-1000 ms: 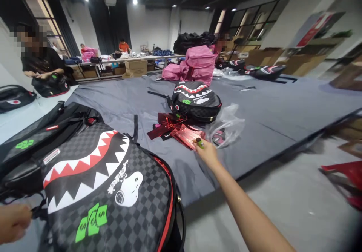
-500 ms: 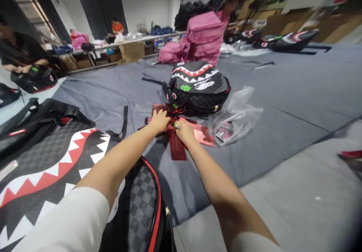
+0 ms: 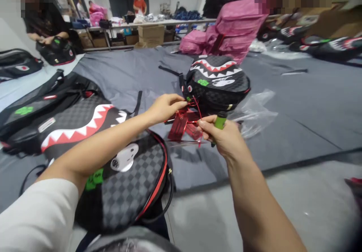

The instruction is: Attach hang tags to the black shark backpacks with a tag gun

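My left hand (image 3: 166, 108) is closed in a pinch on a thin red cord (image 3: 200, 110), beside a small green piece at the near side of a black shark-mouth bag (image 3: 217, 81). My right hand (image 3: 227, 135) is closed around a green-handled tool (image 3: 220, 122) with a black end; its kind is unclear. Its thumb and fingertip also pinch the red cord, which runs between the hands. Shiny red packets (image 3: 178, 126) lie beneath. Under my left forearm rests a large checkered shark-mouth backpack (image 3: 141, 182).
Clear plastic bags (image 3: 258, 112) lie right of the small bag. Pink backpacks (image 3: 236, 25) are stacked behind it. The grey covered table (image 3: 299, 105) has its near edge by my right forearm. A person in black (image 3: 46, 25) handles a bag at far left.
My hands have risen from the red packets and moved apart. The red cord now stretches between them, and the green tool shows more clearly in my right hand. The view has shifted left.
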`<control>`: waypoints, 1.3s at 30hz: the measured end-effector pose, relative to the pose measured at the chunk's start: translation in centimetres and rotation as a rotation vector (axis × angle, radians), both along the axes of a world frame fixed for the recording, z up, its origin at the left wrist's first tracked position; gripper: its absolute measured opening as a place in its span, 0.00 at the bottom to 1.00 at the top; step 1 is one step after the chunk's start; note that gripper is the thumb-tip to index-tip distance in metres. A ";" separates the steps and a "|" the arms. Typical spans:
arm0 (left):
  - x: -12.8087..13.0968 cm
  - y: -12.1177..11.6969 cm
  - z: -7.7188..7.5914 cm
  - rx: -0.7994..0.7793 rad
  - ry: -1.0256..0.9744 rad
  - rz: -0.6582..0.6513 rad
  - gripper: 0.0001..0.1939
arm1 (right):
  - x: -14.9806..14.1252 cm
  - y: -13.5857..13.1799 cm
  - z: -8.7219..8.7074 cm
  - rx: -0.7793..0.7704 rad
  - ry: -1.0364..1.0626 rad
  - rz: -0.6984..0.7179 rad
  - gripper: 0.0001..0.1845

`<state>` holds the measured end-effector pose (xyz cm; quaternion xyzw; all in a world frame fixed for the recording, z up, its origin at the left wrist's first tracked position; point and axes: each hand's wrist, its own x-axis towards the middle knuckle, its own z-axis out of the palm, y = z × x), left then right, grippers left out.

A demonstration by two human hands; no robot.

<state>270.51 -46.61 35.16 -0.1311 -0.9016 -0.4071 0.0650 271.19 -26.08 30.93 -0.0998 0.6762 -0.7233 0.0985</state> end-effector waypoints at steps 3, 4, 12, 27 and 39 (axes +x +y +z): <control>6.9 1.1 2.1 0.346 -0.101 -0.115 0.10 | 5.6 -2.5 2.2 -0.076 0.090 0.076 0.16; 9.2 1.3 2.6 0.366 -0.115 -0.095 0.09 | 7.4 -3.2 2.8 -0.092 0.125 0.079 0.14; 26.7 0.5 8.8 0.561 0.136 0.152 0.05 | 20.0 -4.2 5.1 -0.143 0.428 -0.184 0.07; 44.2 -6.7 -8.5 0.088 -0.208 0.454 0.10 | 31.3 -9.4 -8.3 0.434 0.792 -0.012 0.19; 42.8 -6.7 -9.8 0.042 -0.093 0.548 0.10 | 30.7 -11.4 -7.9 0.561 0.411 0.146 0.25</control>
